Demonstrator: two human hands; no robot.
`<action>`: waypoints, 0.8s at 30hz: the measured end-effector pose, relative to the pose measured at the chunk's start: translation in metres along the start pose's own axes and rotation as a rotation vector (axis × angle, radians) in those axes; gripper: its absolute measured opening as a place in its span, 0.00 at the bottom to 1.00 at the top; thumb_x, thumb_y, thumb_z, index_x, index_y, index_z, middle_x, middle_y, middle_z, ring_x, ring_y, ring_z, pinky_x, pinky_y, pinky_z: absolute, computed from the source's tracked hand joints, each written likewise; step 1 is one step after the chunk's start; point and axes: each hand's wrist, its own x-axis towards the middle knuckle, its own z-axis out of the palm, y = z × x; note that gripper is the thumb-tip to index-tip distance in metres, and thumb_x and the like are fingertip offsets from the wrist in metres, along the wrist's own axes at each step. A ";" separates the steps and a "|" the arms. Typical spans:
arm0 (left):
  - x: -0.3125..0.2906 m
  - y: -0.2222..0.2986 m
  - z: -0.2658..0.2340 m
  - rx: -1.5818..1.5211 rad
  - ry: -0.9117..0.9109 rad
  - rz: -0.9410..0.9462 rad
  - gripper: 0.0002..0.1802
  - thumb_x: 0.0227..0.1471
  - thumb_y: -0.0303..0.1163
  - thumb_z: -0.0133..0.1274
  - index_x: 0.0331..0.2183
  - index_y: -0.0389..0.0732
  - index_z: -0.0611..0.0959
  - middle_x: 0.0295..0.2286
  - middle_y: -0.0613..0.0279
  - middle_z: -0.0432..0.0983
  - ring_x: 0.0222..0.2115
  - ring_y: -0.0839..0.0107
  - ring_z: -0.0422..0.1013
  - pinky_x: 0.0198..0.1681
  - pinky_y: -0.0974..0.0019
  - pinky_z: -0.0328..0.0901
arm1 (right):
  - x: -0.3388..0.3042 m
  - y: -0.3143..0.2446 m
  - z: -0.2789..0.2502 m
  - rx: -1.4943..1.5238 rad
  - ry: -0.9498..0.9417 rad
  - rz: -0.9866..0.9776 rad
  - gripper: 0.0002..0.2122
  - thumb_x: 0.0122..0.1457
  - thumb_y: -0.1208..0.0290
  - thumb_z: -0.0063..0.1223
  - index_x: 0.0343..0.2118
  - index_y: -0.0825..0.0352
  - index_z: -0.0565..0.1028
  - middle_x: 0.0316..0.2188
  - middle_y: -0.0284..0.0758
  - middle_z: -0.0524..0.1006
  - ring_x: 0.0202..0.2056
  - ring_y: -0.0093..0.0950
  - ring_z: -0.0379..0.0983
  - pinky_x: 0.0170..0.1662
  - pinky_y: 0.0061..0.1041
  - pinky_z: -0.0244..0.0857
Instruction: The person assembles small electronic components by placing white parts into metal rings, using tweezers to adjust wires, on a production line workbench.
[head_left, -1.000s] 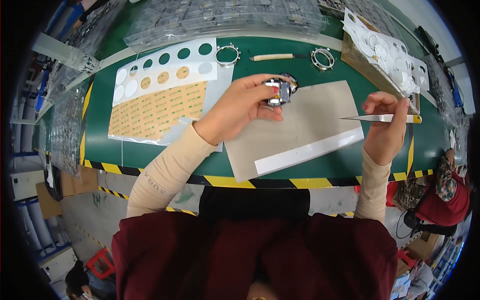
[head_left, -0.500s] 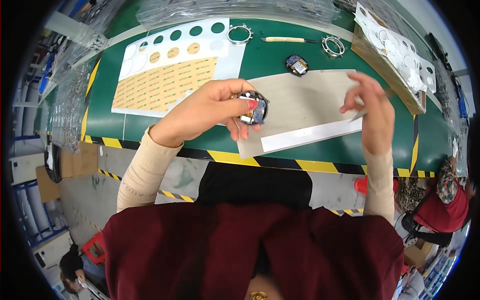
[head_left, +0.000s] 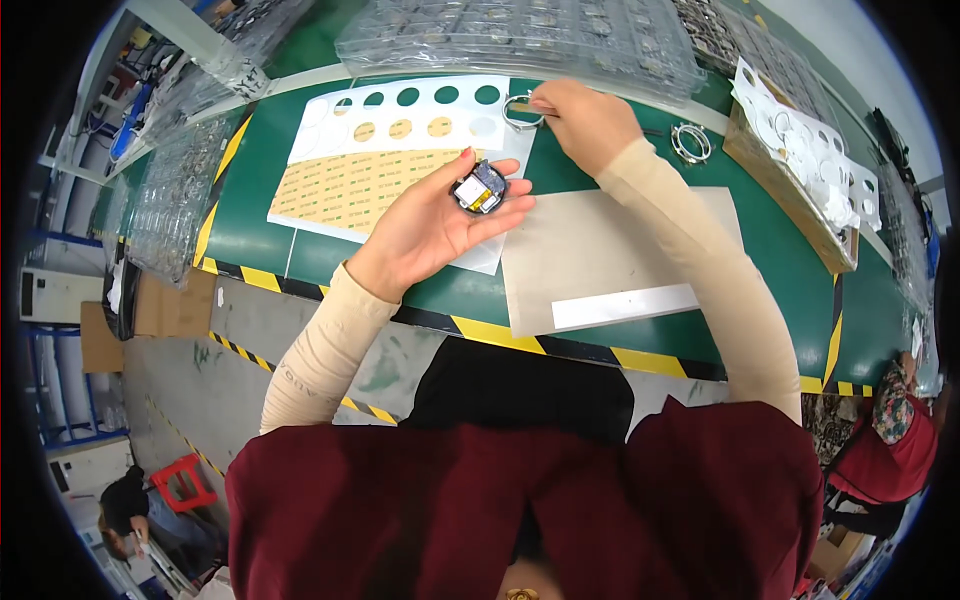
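On the upturned fingers of my left hand (head_left: 425, 230) lies a round black watch module (head_left: 479, 188), its circuit side with silver and yellow parts facing up. The thumb stands away from it. My right hand (head_left: 592, 125) reaches to the back of the table, thumb and fingers pinched at the right rim of a silver metal watch case ring (head_left: 514, 121). A thin brownish thing shows at these fingertips; I cannot make out what it is. Beyond the right hand a dark tool tip (head_left: 652, 132) sticks out, the rest of the tool covered.
A sheet of adhesive discs (head_left: 350, 185) with punched holes lies at the left. A grey-beige mat (head_left: 610, 240) bears a white strip (head_left: 625, 306). Another silver ring (head_left: 691, 144) lies near a box of white scraps (head_left: 845, 245). Clear plastic trays (head_left: 520, 45) stand behind.
My right hand has moved from above the mat's right side to the ring at the back. My left hand has turned palm up under the watch module. The view has shifted.
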 end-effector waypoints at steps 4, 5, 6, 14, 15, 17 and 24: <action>0.020 0.009 0.002 -0.031 0.009 -0.093 0.23 0.56 0.39 0.39 0.43 0.26 0.65 0.39 0.42 0.67 0.42 0.55 0.67 0.45 0.60 0.66 | -0.010 -0.008 -0.011 0.148 0.054 0.023 0.07 0.47 0.78 0.48 0.31 0.61 0.73 0.29 0.31 0.72 0.29 0.34 0.72 0.29 0.29 0.66; 0.024 0.009 0.001 -0.024 0.007 -0.088 0.23 0.56 0.39 0.39 0.43 0.26 0.65 0.39 0.42 0.67 0.42 0.55 0.67 0.45 0.60 0.66 | -0.010 -0.008 -0.012 0.140 0.012 0.029 0.07 0.47 0.78 0.48 0.31 0.61 0.73 0.30 0.31 0.72 0.29 0.34 0.72 0.29 0.30 0.66; 0.029 0.007 -0.003 0.033 -0.029 -0.122 0.22 0.55 0.38 0.40 0.42 0.27 0.66 0.38 0.43 0.67 0.41 0.55 0.68 0.45 0.60 0.66 | -0.009 -0.009 -0.008 0.054 -0.065 0.042 0.07 0.48 0.77 0.48 0.31 0.61 0.73 0.33 0.32 0.71 0.29 0.35 0.72 0.28 0.31 0.66; 0.027 0.009 0.002 0.158 0.026 -0.122 0.21 0.54 0.36 0.43 0.45 0.30 0.65 0.40 0.45 0.67 0.42 0.53 0.67 0.45 0.56 0.65 | -0.003 0.001 -0.015 0.141 -0.010 0.084 0.03 0.50 0.76 0.46 0.28 0.64 0.71 0.32 0.35 0.69 0.28 0.35 0.71 0.29 0.31 0.64; 0.028 0.010 0.003 0.131 -0.002 -0.063 0.23 0.53 0.36 0.44 0.47 0.31 0.63 0.42 0.45 0.66 0.44 0.53 0.66 0.46 0.56 0.65 | -0.007 -0.005 -0.028 0.271 0.117 0.109 0.03 0.51 0.76 0.46 0.29 0.65 0.71 0.32 0.36 0.69 0.29 0.34 0.71 0.30 0.28 0.63; 0.037 0.008 0.013 0.119 -0.093 -0.016 0.25 0.53 0.35 0.45 0.49 0.33 0.61 0.44 0.47 0.64 0.45 0.55 0.65 0.46 0.56 0.64 | -0.017 -0.020 -0.050 0.393 0.168 0.108 0.04 0.52 0.79 0.45 0.30 0.67 0.71 0.31 0.37 0.69 0.28 0.33 0.70 0.29 0.24 0.62; 0.073 0.004 0.030 0.243 -0.380 0.109 0.30 0.50 0.31 0.49 0.53 0.38 0.58 0.48 0.54 0.60 0.45 0.62 0.64 0.48 0.58 0.63 | -0.048 -0.018 -0.085 0.881 0.080 0.488 0.08 0.53 0.76 0.48 0.36 0.69 0.74 0.28 0.30 0.69 0.27 0.16 0.63 0.27 0.13 0.56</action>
